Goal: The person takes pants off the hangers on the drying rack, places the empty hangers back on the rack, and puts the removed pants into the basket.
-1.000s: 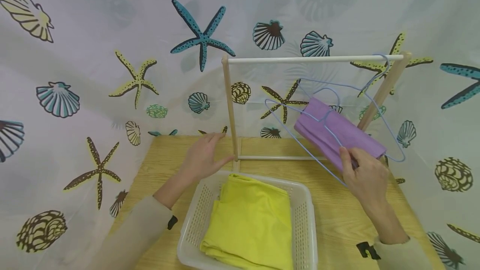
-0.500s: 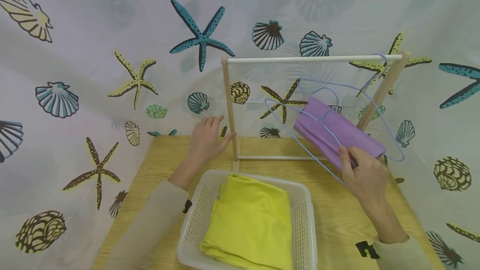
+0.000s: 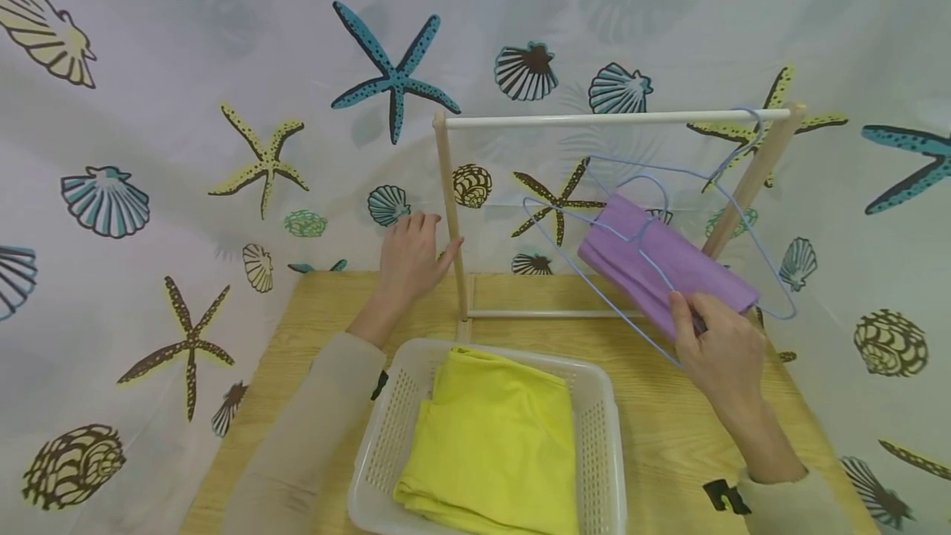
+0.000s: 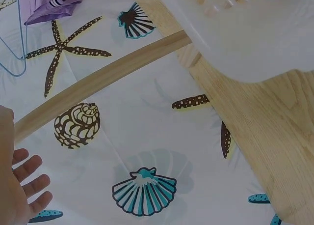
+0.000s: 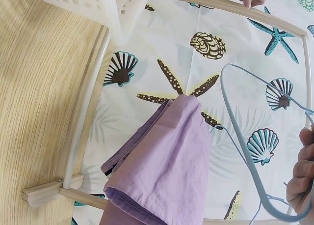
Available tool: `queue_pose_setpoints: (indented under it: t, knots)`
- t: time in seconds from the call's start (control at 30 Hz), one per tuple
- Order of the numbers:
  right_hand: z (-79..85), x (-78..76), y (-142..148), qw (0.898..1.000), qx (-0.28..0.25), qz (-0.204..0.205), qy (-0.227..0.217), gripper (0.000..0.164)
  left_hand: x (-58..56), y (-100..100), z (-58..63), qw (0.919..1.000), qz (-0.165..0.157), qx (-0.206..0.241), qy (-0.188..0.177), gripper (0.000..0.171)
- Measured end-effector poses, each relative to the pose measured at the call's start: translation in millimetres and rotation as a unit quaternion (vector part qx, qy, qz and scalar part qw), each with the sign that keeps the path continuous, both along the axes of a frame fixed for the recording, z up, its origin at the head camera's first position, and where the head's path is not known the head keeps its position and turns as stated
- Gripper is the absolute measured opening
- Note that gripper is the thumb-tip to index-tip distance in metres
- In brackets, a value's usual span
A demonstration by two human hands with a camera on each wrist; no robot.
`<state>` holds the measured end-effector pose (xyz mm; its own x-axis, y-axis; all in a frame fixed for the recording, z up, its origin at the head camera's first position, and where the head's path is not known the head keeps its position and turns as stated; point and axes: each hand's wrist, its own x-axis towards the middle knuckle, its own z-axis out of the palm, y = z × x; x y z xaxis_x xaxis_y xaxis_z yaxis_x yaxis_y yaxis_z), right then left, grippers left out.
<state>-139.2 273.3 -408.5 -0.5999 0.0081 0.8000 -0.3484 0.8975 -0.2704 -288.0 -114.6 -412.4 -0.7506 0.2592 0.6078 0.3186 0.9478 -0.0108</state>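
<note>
My right hand (image 3: 724,349) grips a light blue wire hanger (image 3: 572,258) by one arm; its bare hook points up. In the right wrist view its curled fingers (image 5: 299,178) show beside the wire. Just behind it, a folded purple garment (image 3: 672,258) drapes over the lower bar of a second blue hanger (image 3: 768,242), which hooks on the rack's white rod (image 3: 594,118) at the right end. My left hand (image 3: 409,258) is at the rack's left wooden post (image 3: 448,188), fingers loosely extended behind it and thumb at the post.
A white plastic basket (image 3: 609,436) with a folded yellow garment (image 3: 494,444) stands in front of the rack on the wooden table (image 3: 683,452). A lower white bar (image 3: 550,314) joins the posts. A curtain (image 3: 319,40) printed with shells and starfish surrounds the table.
My left hand has moved up and forward along the left post, its thumb coming to the wood. The right hand and both hangers have stayed nearly still.
</note>
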Motion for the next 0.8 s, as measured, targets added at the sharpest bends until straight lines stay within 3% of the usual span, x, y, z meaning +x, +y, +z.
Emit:
queue_pose_setpoints:
  t: [0.43,0.8]
  knots:
    - [0.0,0.9,0.8,1.0,0.007,0.0,-0.012,0.04,-17.1,5.3,4.2,0.9968,0.026,-0.062,0.044,0.057]
    - [1.9,-0.1,-5.9,1.0,-0.001,0.005,-0.013,0.035,-26.2,8.9,-3.4,0.9958,0.023,-0.078,0.041,0.055]
